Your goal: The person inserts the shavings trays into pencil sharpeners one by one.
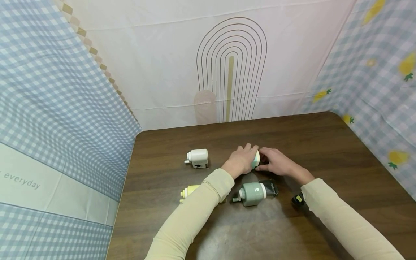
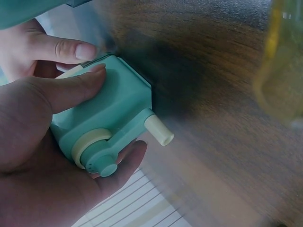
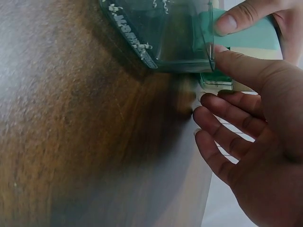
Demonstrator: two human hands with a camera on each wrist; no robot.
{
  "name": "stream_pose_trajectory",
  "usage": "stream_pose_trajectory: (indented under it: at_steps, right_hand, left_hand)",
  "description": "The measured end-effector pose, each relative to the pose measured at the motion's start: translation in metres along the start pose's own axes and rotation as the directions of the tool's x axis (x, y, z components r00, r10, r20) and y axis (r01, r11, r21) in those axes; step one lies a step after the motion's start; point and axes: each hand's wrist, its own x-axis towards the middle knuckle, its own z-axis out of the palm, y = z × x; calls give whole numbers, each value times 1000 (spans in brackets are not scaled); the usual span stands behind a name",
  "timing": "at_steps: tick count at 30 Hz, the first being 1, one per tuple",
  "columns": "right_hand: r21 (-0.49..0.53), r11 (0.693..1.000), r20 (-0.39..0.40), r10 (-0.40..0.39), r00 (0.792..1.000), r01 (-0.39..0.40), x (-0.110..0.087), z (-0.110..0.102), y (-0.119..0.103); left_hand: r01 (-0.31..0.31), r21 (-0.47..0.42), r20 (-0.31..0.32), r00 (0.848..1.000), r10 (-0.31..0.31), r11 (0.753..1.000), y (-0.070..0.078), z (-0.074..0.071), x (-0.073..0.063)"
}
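A teal hand-crank pencil sharpener [image 2: 106, 90] with a cream collar and crank knob lies in my left hand [image 2: 28, 123]. The thumb presses its top side and the fingers curl beneath. My right hand [image 3: 270, 123] is at its cream front end, where the thumb [image 3: 241, 66] and fingertips pinch the edge. The other fingers of that hand are loosely bent. In the head view, both hands [image 1: 242, 159] meet around the sharpener above the table, the right hand [image 1: 276, 162] coming from the right.
Nearer me, a grey-green sharpener [image 1: 253, 194] lies with its clear shavings bin [image 3: 184, 42]. A white sharpener [image 1: 199, 157] stands at the left. A yellow sharpener [image 1: 190, 190] is partly behind my left sleeve. A small black object [image 1: 298, 199] sits by my right sleeve.
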Motion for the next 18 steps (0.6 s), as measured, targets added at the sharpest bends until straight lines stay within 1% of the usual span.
stream_pose_trajectory:
  at_steps: [6,12,18]
  right_hand:
    - [26,999,5,23,1000,-23,1,1,0]
    - [50,998,3,36,999,-36,1,2,3]
    - [36,999,9,21,1000,-22,2,3,3]
  left_hand:
    - [12,4,-2,1000,-12,1000,2,0,0]
    - [1,21,-15,1000,-1,1000,2,-1,-1]
    - [16,37,-22,1000,-15,999,-1,-2,-1]
